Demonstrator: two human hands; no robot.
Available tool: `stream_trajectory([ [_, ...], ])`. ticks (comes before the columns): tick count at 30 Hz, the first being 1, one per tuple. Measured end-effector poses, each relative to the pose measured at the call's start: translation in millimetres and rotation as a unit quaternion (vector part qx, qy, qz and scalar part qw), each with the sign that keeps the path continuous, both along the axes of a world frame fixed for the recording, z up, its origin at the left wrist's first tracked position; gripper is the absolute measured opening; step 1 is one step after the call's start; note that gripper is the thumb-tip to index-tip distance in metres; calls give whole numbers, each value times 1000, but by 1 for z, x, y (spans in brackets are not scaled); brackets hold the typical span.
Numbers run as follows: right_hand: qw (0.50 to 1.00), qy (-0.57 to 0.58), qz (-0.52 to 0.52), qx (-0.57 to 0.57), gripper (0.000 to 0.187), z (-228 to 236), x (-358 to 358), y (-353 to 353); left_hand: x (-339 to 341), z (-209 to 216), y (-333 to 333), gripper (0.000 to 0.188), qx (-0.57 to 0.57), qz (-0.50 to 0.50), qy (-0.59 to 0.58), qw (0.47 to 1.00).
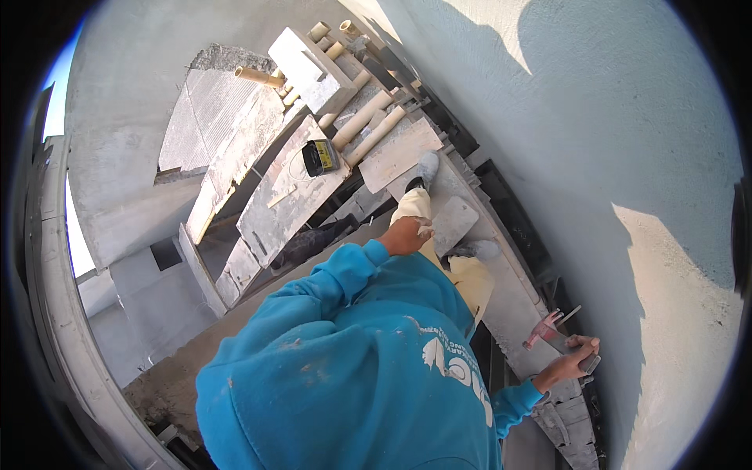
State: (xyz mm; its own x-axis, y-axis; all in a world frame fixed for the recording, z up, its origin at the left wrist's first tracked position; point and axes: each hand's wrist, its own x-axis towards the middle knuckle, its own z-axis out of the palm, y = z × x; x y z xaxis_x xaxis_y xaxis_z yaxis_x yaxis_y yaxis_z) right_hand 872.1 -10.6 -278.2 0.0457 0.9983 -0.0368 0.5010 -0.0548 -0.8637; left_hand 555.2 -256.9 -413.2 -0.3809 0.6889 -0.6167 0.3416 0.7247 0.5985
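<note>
My left hand (406, 236) hangs in front of my body above the boards, its fingers curled in. Whatever it may hold is too small to make out. Low on the right, next to the plastered wall (603, 157), my right hand (570, 365) is closed around a grey, flat block-like tool (590, 364). Just beyond that hand is a red object (540, 332) with a thin pale stick near it; its kind is unclear.
I stand on narrow planks (509, 313) along the wall. Ahead lie bamboo poles (364, 120), a white block (309, 70), and a black container with a yellow label (320, 157) on a stained board (274, 204). Gaps open between the boards, and a ledge (78, 329) runs down the left.
</note>
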Motion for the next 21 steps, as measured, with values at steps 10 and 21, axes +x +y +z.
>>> stream_trajectory([
  [10, 994, 43, 88, -49, 42, -14, -198, -5, -122, -39, -89, 38, -84, 148, -68, 983],
  [21, 989, 1, 99, 111, 50, 38, -412, 44, -179, -48, -132, 37, -72, 281, -127, 948],
])
